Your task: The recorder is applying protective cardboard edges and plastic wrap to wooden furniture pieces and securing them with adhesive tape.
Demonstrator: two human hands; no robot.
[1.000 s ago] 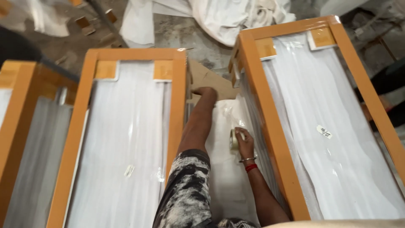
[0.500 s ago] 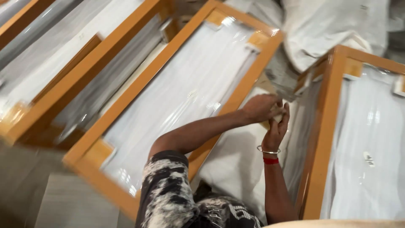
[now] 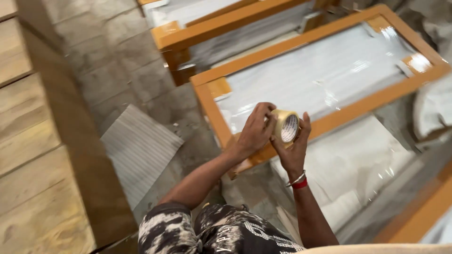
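A roll of clear packing tape (image 3: pixel 285 126) sits between both my hands, held above the near corner of an orange wooden frame (image 3: pixel 314 43) that is wrapped in clear plastic film. My right hand (image 3: pixel 294 149), with a bangle and a red band at the wrist, cups the roll from below and behind. My left hand (image 3: pixel 254 128) presses its fingers against the roll's left side. Brown tape patches mark the frame's corners.
A second wrapped orange frame (image 3: pixel 221 22) lies beyond the first, and another frame edge (image 3: pixel 419 211) shows at lower right. A white wrapped panel (image 3: pixel 358 164) lies between frames. A grey corrugated sheet (image 3: pixel 136 148) rests on the concrete floor. Wooden planks (image 3: pixel 33 141) stand at left.
The view has swung left and the frames now lie at a slant. Both hands have pulled back from the frame's edge and now hold the tape roll up together.
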